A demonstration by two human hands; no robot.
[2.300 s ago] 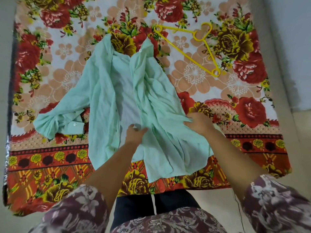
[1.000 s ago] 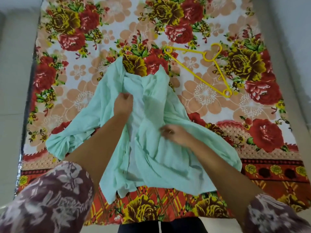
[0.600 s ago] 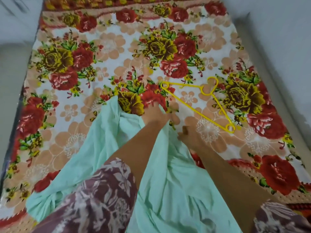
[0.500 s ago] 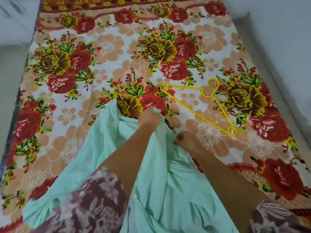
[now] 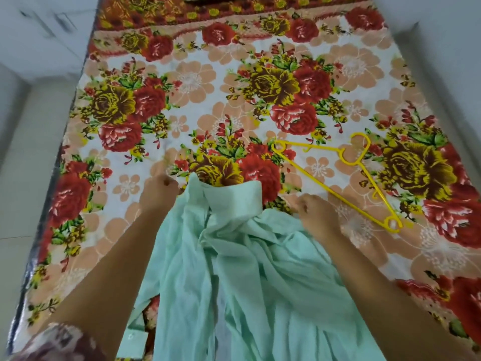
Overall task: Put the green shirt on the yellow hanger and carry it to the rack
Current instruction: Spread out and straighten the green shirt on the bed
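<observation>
Pinching green shirt shoulders: left grip, right grip; yellow hanger just beside right grip.

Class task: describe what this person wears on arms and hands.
Only the left arm shows a sleeve, maroon fabric with a pale floral print; the right arm is bare as far as seen. The left hand and right hand show no gloves, rings or watch.

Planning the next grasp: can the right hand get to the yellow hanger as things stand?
Probably yes. The hanger lies flat on the bedspread just beyond the right hand, with nothing on it or between them. The hand seems to pinch the shirt, so it would likely let go first.
</observation>
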